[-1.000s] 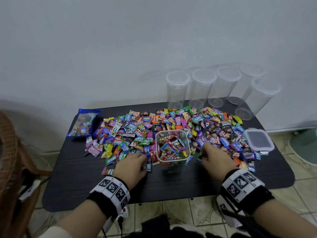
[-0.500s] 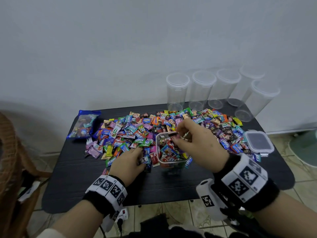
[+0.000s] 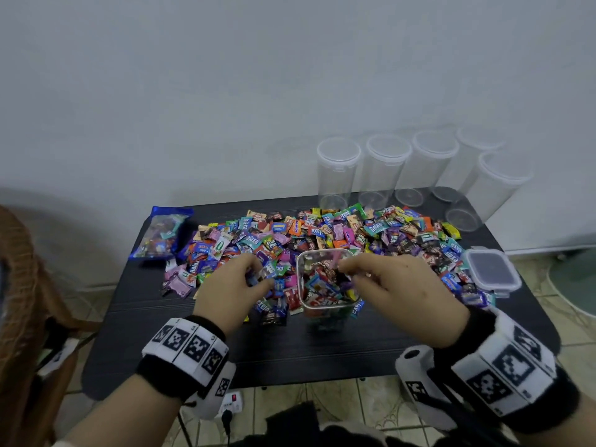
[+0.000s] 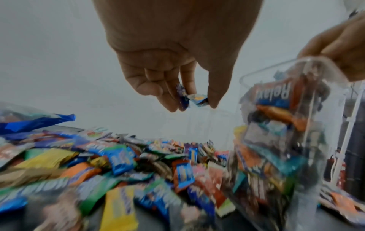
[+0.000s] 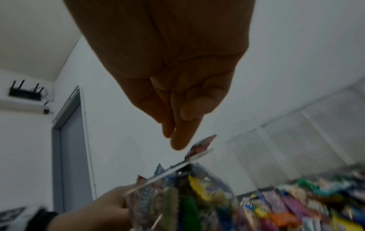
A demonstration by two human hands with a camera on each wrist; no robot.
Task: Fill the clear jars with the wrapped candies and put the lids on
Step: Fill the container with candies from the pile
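A square clear jar (image 3: 325,279), mostly full of wrapped candies, stands at the table's middle front. My left hand (image 3: 258,273) hovers just left of it and pinches a couple of blue wrapped candies (image 4: 194,99) between thumb and fingertips. My right hand (image 3: 345,271) hangs over the jar's mouth with its fingers (image 5: 178,140) straight and nothing in them. The jar's rim (image 5: 173,168) lies just under those fingers. A broad pile of loose candies (image 3: 322,233) covers the table behind and beside the jar. The jar's square lid (image 3: 490,269) lies at the right edge.
Several empty round clear jars with lids (image 3: 383,169) stand along the back right against the wall. A blue candy bag (image 3: 161,233) lies at the back left. Bare black table (image 3: 322,350) stretches in front of the jar. A wicker chair (image 3: 19,285) stands to the left.
My right hand rose from the pile to the jar's mouth and now holds nothing. My left hand lifted off the pile with candies and moved toward the jar.
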